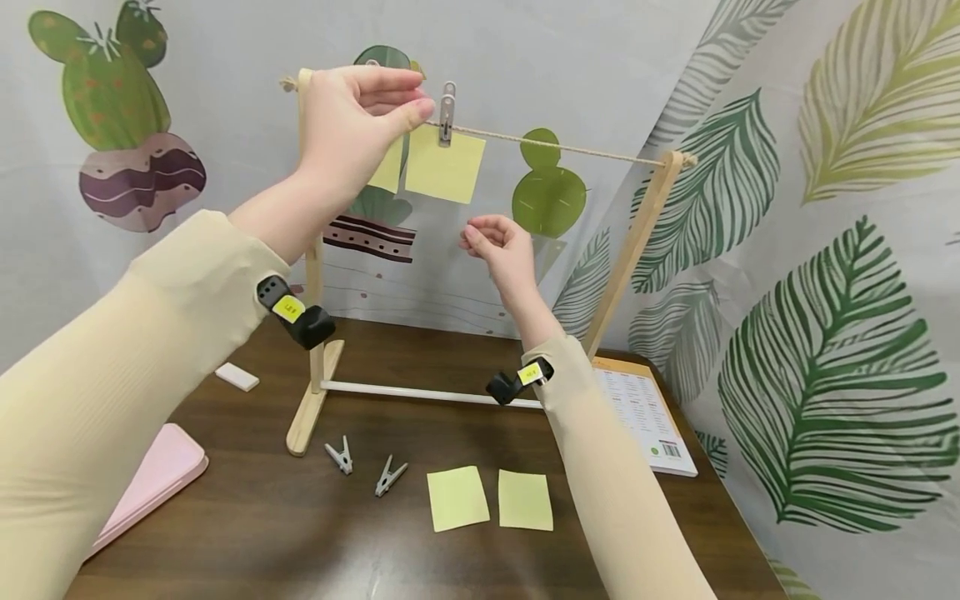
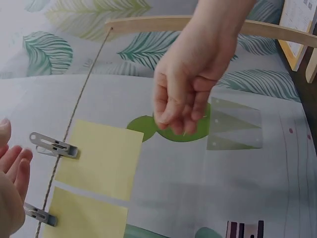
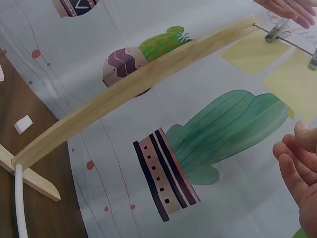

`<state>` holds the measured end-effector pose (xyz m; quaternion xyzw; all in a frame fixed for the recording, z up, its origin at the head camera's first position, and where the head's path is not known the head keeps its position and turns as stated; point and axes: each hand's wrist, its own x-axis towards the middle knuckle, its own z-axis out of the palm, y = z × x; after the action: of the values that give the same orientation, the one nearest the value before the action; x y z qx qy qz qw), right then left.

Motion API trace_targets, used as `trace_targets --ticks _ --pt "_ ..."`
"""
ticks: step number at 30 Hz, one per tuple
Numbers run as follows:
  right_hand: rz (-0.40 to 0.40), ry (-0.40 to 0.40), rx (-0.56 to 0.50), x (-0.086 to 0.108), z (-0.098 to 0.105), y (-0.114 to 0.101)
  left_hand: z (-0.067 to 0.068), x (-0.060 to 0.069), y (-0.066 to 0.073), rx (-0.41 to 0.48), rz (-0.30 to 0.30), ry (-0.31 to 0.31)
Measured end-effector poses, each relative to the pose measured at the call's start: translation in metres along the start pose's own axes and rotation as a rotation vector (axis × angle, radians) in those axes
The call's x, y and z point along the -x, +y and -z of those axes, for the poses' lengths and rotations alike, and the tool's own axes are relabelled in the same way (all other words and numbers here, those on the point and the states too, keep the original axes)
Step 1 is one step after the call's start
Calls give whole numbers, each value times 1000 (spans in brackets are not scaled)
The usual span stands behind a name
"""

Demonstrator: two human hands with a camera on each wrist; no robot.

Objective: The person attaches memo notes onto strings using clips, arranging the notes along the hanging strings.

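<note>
Two yellow sticky notes hang side by side from a string (image 1: pixel 570 149). A grey clothespin (image 1: pixel 447 115) clips the right-hand note (image 1: pixel 445 171) to it. My left hand (image 1: pixel 348 121) is raised beside that clothespin, partly covering the left-hand note (image 1: pixel 386 171); its fingers are extended and nothing is between them. In the left wrist view, a second clothespin (image 2: pixel 40 215) holds the other note. Below and right of the notes floats my right hand (image 1: pixel 506 246), apart from them. Its fingers bend loosely, with no object visible in them.
A wooden frame (image 1: pixel 633 250) carries the string, with a white bar (image 1: pixel 427 393) low across it. On the table lie two clothespins (image 1: pixel 388 479), two sticky notes (image 1: pixel 457 498), a pink case (image 1: pixel 161 475), a white block (image 1: pixel 237 377) and a printed pad (image 1: pixel 637 408).
</note>
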<state>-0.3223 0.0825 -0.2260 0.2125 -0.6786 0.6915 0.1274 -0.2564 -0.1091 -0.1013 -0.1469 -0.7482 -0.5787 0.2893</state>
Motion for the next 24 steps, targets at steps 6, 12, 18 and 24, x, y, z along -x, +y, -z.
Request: trace_targets --ticks 6,12,18,24 --pt "10 -26 6 17 4 12 4 15 -10 -2 -38 -82" --pt "-4 -42 61 36 10 28 6 36 -34 -35 -69 -149" --pt "-34 -49 88 53 17 47 11 57 -65 -23 -63 -180" --pt "-51 -42 89 72 26 68 17 78 -96 -89 -8 -248"
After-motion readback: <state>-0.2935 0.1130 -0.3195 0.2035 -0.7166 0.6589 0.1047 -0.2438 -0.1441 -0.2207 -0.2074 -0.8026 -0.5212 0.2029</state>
